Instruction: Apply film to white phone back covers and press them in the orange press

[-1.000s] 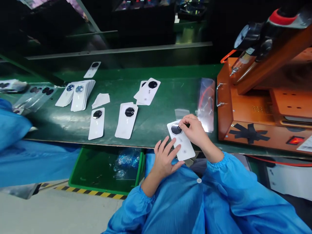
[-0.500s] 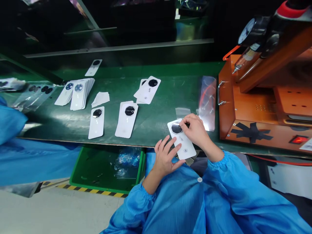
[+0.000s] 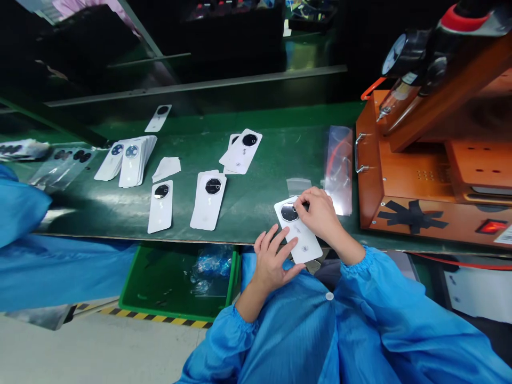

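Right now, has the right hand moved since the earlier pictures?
No, not noticeably: judged against the orange machine, the right hand keeps its place, fingertips at the dark disc of the white panel.

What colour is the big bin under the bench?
Green, the bin shows best in the head view.

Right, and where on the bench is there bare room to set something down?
A wide bare patch of green bench lies between the rear overlapping panels and the clear plastic sheet. Another lies nearer the edge, between the front overlapping panels and the panel at the left hand. Crowded: far left, with panel stacks and plastic pouches.
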The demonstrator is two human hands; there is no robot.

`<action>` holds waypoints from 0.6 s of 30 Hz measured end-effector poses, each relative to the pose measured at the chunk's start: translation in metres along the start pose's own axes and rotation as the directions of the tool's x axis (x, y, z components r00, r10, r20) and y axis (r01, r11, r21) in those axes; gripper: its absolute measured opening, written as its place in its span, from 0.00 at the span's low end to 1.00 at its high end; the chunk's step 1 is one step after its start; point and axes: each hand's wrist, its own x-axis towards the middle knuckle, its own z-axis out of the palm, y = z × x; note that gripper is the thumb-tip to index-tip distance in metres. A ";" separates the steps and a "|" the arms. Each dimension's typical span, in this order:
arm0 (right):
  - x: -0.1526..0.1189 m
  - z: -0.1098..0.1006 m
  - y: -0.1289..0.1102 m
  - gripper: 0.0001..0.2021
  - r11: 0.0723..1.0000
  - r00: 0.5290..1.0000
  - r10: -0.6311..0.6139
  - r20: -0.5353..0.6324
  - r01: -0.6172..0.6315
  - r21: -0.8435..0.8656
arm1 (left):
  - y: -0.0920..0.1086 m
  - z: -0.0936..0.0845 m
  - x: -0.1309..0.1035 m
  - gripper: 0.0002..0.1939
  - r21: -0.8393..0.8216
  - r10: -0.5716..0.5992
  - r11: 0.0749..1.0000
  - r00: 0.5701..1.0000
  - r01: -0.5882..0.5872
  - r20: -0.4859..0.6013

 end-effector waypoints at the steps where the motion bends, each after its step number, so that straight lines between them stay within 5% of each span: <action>1: 0.000 0.000 0.000 0.08 1.000 1.000 0.002 0.002 -0.002 -0.005 | 0.000 0.000 0.000 0.28 0.002 0.001 1.000 1.000 -0.001 -0.001; 18: -0.002 0.005 0.006 0.07 0.998 0.997 -0.053 -0.055 0.050 -0.048 | 0.002 -0.002 0.002 0.27 0.004 0.002 1.000 1.000 -0.002 -0.004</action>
